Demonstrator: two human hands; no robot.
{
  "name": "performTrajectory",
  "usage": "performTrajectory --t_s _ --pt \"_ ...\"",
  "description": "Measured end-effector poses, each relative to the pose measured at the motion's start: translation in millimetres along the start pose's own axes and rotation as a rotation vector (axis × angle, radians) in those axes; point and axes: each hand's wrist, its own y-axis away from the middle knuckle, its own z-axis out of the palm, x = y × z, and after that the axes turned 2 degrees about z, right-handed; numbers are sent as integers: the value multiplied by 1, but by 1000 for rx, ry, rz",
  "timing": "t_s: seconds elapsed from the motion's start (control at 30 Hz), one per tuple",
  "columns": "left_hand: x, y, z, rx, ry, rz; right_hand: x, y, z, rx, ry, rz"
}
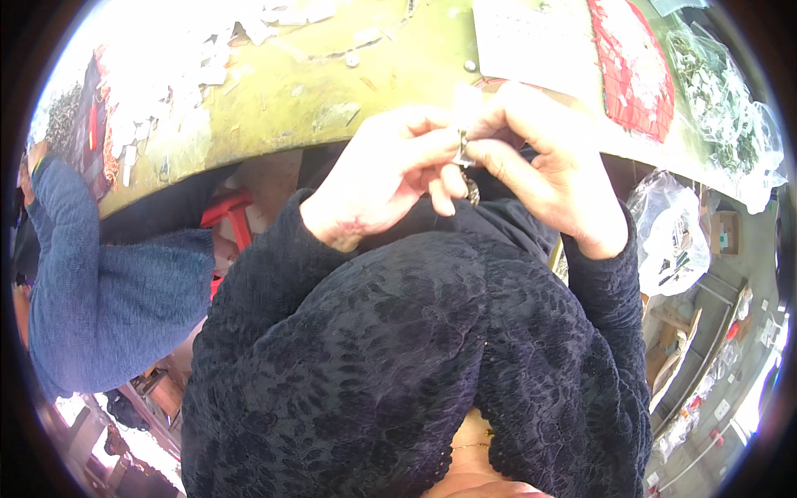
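Note:
My left hand (386,170) and my right hand (544,158) meet at the near edge of the table, in front of my chest. Between their fingertips they pinch a small, thin metallic-looking piece (462,153); strong glare hides its exact kind. Just below the left fingers hangs a short dark, bead-like bit (472,192), which seems joined to that piece. Both hands are closed, with thumbs and index fingers pressed together. A pale strip sticks up above the fingertips, washed out by the light.
On the yellow-green tabletop (274,108) lie a white sheet (531,50), a red cloth (631,70) with small white pieces, and two small round items. Clear bags (722,108) and a hanging plastic bag (671,236) are at right. A co-worker in a blue sweater (124,290) sits left.

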Motion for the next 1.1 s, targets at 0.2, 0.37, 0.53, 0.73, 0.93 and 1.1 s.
performTrajectory --t_s 0.2,0.37,0.53,0.73,0.93,1.1 --pt "-2 14 2 138 -96 -27 -6 -1 12 -40 -120 142" --pt "-2 16 -4 133 -79 -28 -8 -2 28 48 -416 411" --pt "8 16 -13 8 85 -10 -3 -16 22 81 -228 258" --pt "27 23 -19 147 76 81 8 -54 4 155 869 -330" --pt "32 27 -25 119 122 115 1 -66 7 -85 1194 -308" --pt "32 27 -31 27 144 151 2 -66 20 -126 1303 -307"
